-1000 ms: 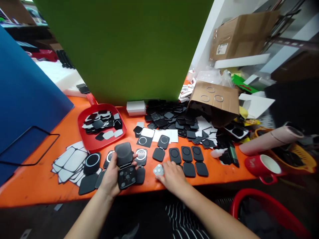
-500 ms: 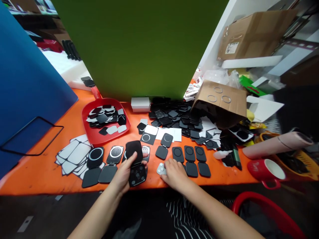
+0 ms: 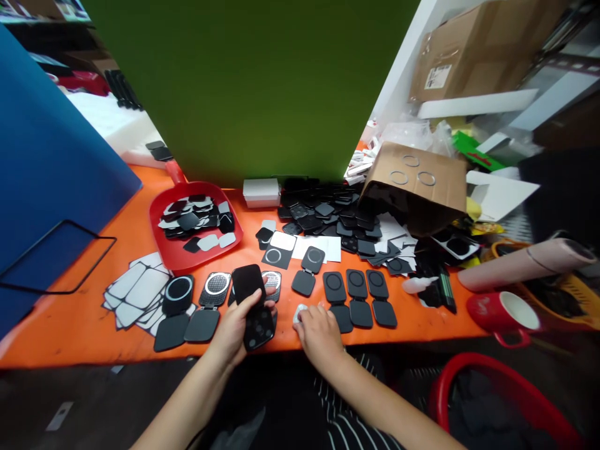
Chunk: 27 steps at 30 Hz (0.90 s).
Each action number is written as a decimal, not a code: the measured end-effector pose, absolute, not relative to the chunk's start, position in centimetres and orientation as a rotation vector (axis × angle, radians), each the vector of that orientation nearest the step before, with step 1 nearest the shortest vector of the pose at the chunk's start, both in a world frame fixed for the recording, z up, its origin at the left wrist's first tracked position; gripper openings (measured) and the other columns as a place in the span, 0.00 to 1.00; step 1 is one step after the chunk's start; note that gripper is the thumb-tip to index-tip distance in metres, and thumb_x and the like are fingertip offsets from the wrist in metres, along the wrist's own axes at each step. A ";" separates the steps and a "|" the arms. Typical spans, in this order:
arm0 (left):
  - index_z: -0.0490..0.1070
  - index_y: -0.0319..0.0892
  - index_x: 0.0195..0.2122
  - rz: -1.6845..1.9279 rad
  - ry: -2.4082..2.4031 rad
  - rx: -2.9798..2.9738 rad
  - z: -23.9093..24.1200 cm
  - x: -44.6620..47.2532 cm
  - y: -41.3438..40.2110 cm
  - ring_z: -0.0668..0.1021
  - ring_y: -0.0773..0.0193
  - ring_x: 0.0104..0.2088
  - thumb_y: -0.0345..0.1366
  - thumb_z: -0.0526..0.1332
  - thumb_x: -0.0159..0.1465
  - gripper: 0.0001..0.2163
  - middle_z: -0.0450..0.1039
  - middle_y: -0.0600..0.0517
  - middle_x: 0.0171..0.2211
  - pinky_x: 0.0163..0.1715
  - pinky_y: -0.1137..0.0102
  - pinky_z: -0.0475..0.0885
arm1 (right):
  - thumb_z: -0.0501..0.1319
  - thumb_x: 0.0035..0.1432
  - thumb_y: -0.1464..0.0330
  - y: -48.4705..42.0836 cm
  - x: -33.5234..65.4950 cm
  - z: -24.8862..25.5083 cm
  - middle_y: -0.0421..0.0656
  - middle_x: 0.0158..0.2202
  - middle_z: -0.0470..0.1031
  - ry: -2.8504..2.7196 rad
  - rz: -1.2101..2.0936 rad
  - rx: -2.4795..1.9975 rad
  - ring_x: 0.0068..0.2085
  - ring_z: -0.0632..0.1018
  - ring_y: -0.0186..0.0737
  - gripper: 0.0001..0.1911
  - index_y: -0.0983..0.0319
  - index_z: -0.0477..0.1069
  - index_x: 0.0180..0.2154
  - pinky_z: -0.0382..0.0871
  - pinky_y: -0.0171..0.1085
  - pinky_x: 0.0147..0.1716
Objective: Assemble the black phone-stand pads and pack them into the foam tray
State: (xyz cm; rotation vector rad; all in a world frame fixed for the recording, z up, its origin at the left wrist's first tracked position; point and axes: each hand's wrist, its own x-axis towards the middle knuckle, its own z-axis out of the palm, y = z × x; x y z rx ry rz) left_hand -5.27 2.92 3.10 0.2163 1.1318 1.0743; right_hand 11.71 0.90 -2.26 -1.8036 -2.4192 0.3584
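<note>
My left hand [image 3: 234, 322] is wrapped around a black hinged folding charger [image 3: 248, 282], lifted a little above the table, its lower half showing several round spots. My right hand [image 3: 321, 334] rests on the table with its fingers closed over a small light-grey piece [image 3: 299, 312], mostly covered by the fingers. Beside the right hand lie black hinged chargers [image 3: 359, 299] with ring marks, opened flat in a row. Left of my left hand lie other opened chargers [image 3: 202, 325], their upper halves showing silvery rings.
A red dustpan [image 3: 206, 259] holds black and grey pads. White black-edged sheets [image 3: 140, 287] lie at left. Behind the row are a heap of black parts [image 3: 328, 215] and a cardboard box [image 3: 422, 175]. A small bottle [image 3: 417, 285] and red mug [image 3: 492, 312] stand right.
My right hand has shifted slightly left, and its fingers now cover more of the light-grey piece. The left hand still holds the charger. The camera view has shifted slightly.
</note>
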 end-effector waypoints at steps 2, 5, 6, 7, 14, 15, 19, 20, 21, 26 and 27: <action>0.67 0.37 0.48 1.058 1.127 0.198 3.0 -5.3 2.9 0.78 0.62 0.27 0.33 0.61 0.56 0.18 0.76 0.46 0.32 0.28 0.68 0.75 | 0.53 0.57 0.67 0.8 11.4 -2.5 0.43 0.33 0.68 -2.395 0.373 -1.825 0.37 0.67 0.43 0.05 0.60 0.65 0.33 0.57 0.41 0.40; 0.65 0.40 0.50 1.094 1.101 0.216 2.8 -5.2 2.9 0.78 0.63 0.29 0.32 0.61 0.55 0.19 0.75 0.47 0.36 0.31 0.68 0.75 | 0.53 0.57 0.69 0.6 11.0 -2.7 0.43 0.33 0.68 -2.353 0.420 -1.849 0.37 0.68 0.42 0.03 0.60 0.65 0.33 0.58 0.39 0.39; 0.65 0.42 0.50 1.107 1.094 0.226 2.7 -5.2 2.9 0.78 0.63 0.29 0.32 0.62 0.55 0.20 0.75 0.47 0.38 0.31 0.68 0.75 | 0.53 0.57 0.70 0.6 11.0 -2.7 0.43 0.33 0.68 -2.336 0.437 -1.850 0.37 0.68 0.42 0.03 0.60 0.65 0.33 0.58 0.39 0.39; 0.65 0.42 0.50 1.110 1.090 0.234 2.7 -5.2 2.9 0.78 0.63 0.29 0.32 0.62 0.55 0.20 0.75 0.47 0.38 0.31 0.68 0.75 | 0.54 0.57 0.70 0.5 11.0 -2.7 0.42 0.34 0.69 -2.320 0.460 -1.846 0.38 0.68 0.41 0.03 0.60 0.65 0.33 0.58 0.39 0.40; 0.66 0.40 0.49 1.100 1.114 0.229 2.7 -5.6 2.9 0.78 0.59 0.29 0.33 0.61 0.55 0.19 0.76 0.46 0.34 0.29 0.66 0.75 | 0.50 0.60 0.69 1.6 13.7 -1.4 0.42 0.34 0.69 -2.248 0.700 -1.708 0.37 0.69 0.38 0.08 0.59 0.68 0.34 0.60 0.34 0.37; 0.66 0.39 0.49 1.098 1.111 0.227 2.8 -5.7 2.9 0.78 0.58 0.29 0.33 0.62 0.55 0.19 0.76 0.46 0.34 0.28 0.65 0.75 | 0.49 0.60 0.69 1.9 14.2 -1.1 0.43 0.34 0.69 -2.237 0.675 -1.744 0.38 0.69 0.39 0.09 0.59 0.68 0.35 0.61 0.35 0.37; 0.66 0.37 0.49 1.064 1.073 0.176 2.8 -6.1 2.9 0.79 0.57 0.28 0.35 0.61 0.56 0.19 0.76 0.44 0.33 0.26 0.65 0.75 | 0.54 0.57 0.65 2.7 15.1 -0.7 0.44 0.37 0.68 -2.356 0.593 -1.822 0.40 0.68 0.41 0.07 0.59 0.68 0.37 0.61 0.36 0.38; 0.66 0.38 0.49 1.072 1.055 0.167 2.7 -6.1 2.9 0.79 0.58 0.29 0.35 0.60 0.56 0.19 0.76 0.45 0.33 0.27 0.65 0.76 | 0.57 0.54 0.63 2.8 15.0 -0.7 0.44 0.38 0.67 -2.402 0.585 -1.821 0.41 0.67 0.42 0.09 0.59 0.67 0.38 0.61 0.37 0.38; 0.66 0.39 0.49 1.089 1.036 0.165 2.7 -6.1 2.9 0.79 0.58 0.29 0.35 0.60 0.57 0.18 0.76 0.45 0.34 0.28 0.65 0.76 | 0.59 0.51 0.61 2.9 14.8 -0.8 0.45 0.39 0.67 -2.440 0.578 -1.822 0.41 0.67 0.43 0.13 0.59 0.67 0.39 0.61 0.38 0.38; 0.65 0.41 0.50 1.121 0.994 0.180 2.7 -6.0 2.7 0.78 0.61 0.30 0.34 0.59 0.58 0.18 0.75 0.46 0.38 0.30 0.66 0.76 | 0.65 0.42 0.59 3.7 13.7 -1.0 0.46 0.39 0.67 -2.529 0.640 -1.881 0.43 0.67 0.46 0.22 0.63 0.65 0.39 0.61 0.40 0.39; 0.65 0.41 0.50 1.117 1.007 0.179 2.8 -6.0 2.6 0.79 0.61 0.30 0.34 0.59 0.57 0.18 0.75 0.46 0.38 0.29 0.66 0.76 | 0.65 0.41 0.59 4.0 13.6 -1.0 0.47 0.39 0.67 -2.534 0.681 -1.886 0.43 0.67 0.46 0.23 0.63 0.65 0.38 0.61 0.40 0.39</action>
